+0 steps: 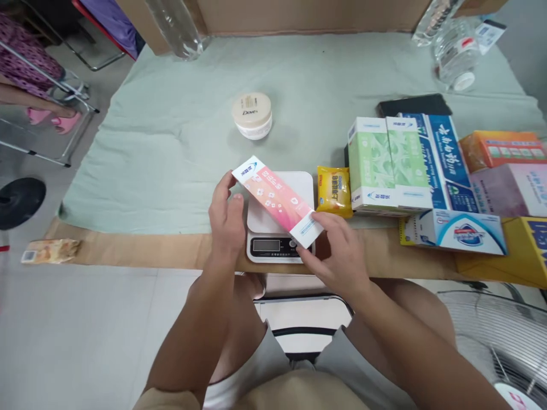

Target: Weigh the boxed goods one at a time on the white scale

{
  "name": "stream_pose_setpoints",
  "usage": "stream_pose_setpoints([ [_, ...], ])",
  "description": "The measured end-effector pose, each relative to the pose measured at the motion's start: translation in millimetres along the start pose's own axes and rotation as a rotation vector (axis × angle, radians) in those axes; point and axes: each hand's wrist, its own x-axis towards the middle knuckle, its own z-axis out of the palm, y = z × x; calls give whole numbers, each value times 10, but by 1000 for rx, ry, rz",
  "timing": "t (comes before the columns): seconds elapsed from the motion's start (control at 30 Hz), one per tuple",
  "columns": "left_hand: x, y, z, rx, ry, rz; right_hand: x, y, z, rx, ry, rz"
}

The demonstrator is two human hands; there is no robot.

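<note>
A long pink and white toothpaste box (277,199) lies slantwise over a white digital kitchen scale (302,183). My left hand (228,219) is at the box's upper left end, fingertips against its corner and the thumb close beside the edge. At the lower right end, my right hand (337,250) grips the box between thumb and fingers. The box covers much of the scale's plate; the display (266,245) shows in front, its reading not legible. Just right of the scale sits a yellow soap packet (333,191). Behind the scale stands a cream Dove jar (252,115).
Green boxes (388,165), blue toothpaste boxes (448,162), a Safeguard box (465,230) and an orange pack (504,149) crowd the right side. A clear bottle (457,57) lies farther back. A small packet (50,250) rests at the left front edge. A fan (499,341) stands at lower right.
</note>
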Motion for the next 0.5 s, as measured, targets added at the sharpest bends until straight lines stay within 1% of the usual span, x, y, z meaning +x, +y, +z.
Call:
stream_pose_setpoints([
  [0.1,-26,82,-26,-185,56,0,35,-42,-13,5,94,-87],
  [0.17,-52,188,-58,-320,64,-62,42,-73,-45,-6,164,-159],
  [0.23,-80,323,-75,-422,-11,-155,37,-98,-99,-16,221,-206],
  [0.3,-99,476,-46,-479,-136,-194,26,-110,-175,-22,260,-205],
  [0.37,-93,646,56,-494,-227,-160,20,-103,-271,-27,300,-174],
  [0.4,-76,741,139,-490,-243,-122,19,-91,-324,-26,324,-154],
  [0.5,51,1062,506,-455,-252,-54,25,-21,-491,-23,396,-71],
])
